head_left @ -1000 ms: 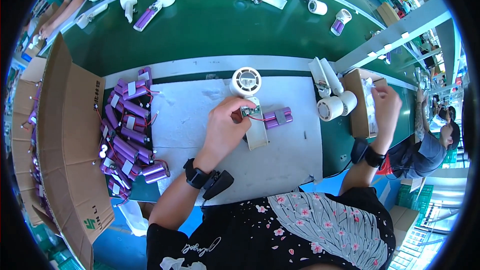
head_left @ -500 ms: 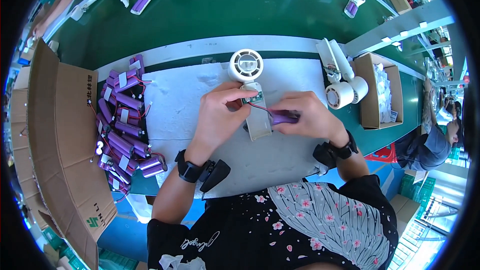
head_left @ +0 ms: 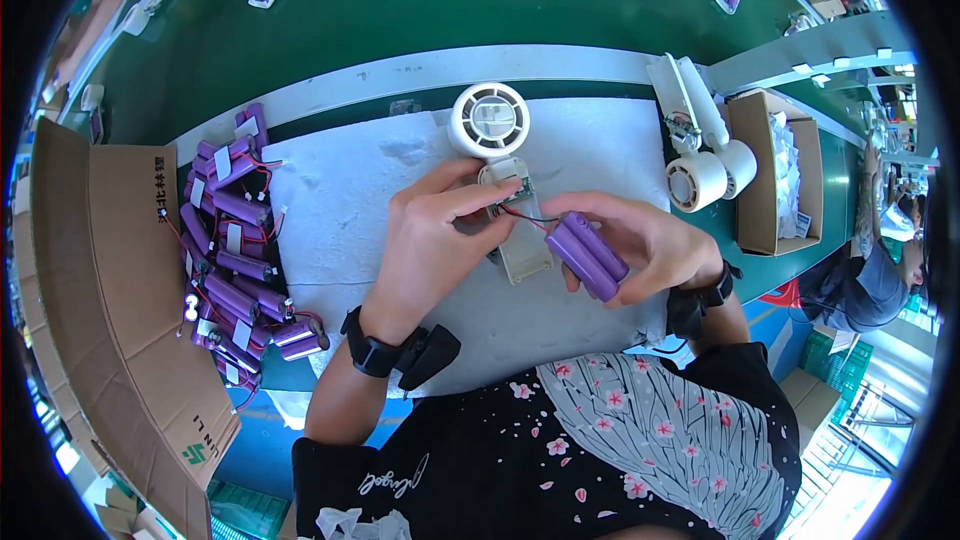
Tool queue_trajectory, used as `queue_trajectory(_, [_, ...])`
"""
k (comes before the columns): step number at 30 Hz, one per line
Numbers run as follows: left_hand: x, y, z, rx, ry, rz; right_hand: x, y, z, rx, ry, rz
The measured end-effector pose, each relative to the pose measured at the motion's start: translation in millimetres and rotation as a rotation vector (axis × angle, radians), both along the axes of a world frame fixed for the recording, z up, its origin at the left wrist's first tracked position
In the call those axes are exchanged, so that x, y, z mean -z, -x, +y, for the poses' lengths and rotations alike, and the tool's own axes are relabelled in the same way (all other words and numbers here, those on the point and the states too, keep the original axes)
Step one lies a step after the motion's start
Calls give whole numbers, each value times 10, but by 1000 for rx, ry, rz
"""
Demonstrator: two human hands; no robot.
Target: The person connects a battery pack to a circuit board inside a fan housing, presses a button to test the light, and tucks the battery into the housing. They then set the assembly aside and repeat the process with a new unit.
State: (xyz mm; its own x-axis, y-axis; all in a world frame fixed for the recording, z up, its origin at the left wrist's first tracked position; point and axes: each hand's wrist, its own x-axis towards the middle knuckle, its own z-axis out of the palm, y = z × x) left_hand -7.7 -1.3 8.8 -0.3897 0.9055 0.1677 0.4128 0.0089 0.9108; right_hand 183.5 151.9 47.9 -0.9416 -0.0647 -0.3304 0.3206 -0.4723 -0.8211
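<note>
Purple twin-cell battery pack (head_left: 588, 254) sits clasped in the right hand (head_left: 650, 240), over the white foam mat (head_left: 340, 200), wired to a white handheld fan (head_left: 497, 155). The left hand (head_left: 430, 240) pinches the fan's open handle. Farther left, a brown cardboard flap (head_left: 110, 270) borders heaped purple packs (head_left: 235, 260); far right, an open cardboard box (head_left: 775, 170) holds white pieces.

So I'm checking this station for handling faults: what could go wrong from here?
The thin red and black wires run taut between the purple battery pack in the right hand and the fan handle under the left hand; a tug might tear them. The pack rests only on fingertips and could slip.
</note>
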Motion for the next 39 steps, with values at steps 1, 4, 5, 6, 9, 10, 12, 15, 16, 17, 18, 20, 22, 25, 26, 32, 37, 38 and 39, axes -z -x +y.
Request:
queue_trajectory(1, [4, -3, 2, -4, -8, 23, -2, -3, 5, -8, -60, -25])
queue_trajectory(4, [4, -34, 17, -15, -19, 35, -4, -4, 12, -24, -181, -75])
queue_trajectory(5, [1, -45, 23, -22, -27, 41, -5, 0, 11, -28, -343, 7])
queue_trajectory(6, [2, -51, 19, -25, -25, 42, 3, 11, 8, -36, -504, 92])
queue_trajectory(9, [5, -64, 14, -48, -32, 66, -36, 39, -18, -59, -755, 194])
queue_trajectory(10, [1, -70, 14, -51, -31, 67, -67, 45, -36, -72, -848, 207])
queue_trajectory(12, [-11, -88, 17, -59, -28, 63, -75, 52, -80, -87, -939, 220])
queue_trajectory(15, [-20, -87, 13, -64, -30, 80, -42, 91, -181, 6, -922, 202])
queue_trajectory(16, [-23, -81, 21, -60, -38, 100, -41, 101, -217, 6, -921, 201])
queue_trajectory(17, [-24, -76, 26, -57, -45, 119, -40, 111, -259, 31, -949, 186])
queue_trajectory(18, [-23, -69, 27, -57, -44, 118, -36, 122, -296, 55, -976, 171])
queue_trajectory(20, [-14, -51, 21, -31, -31, 108, 0, 148, -329, 79, -1001, 156])
queue_trajectory(22, [-24, -37, 22, -15, -26, 101, 87, 158, -340, 102, -1118, 234])
queue_trajectory(25, [-57, -20, 22, 17, -14, 86, 166, 179, -341, 112, -1215, 292])
queue_trajectory(26, [-63, -10, 18, 15, -13, 85, 188, 196, -338, 107, -1250, 316])
queue_trajectory(32, [-53, 17, 6, 35, -20, 113, 168, 205, -411, 127, -1343, 326])
queue_trajectory(37, [-61, 7, -5, 32, -19, 124, 133, 152, -491, 171, -1337, 292])
queue_trajectory(38, [-61, 7, -5, 32, -18, 123, 134, 148, -480, 165, -1372, 312])
queue_trajectory(39, [-60, 7, -5, 29, -21, 122, 136, 143, -472, 159, -1408, 331])
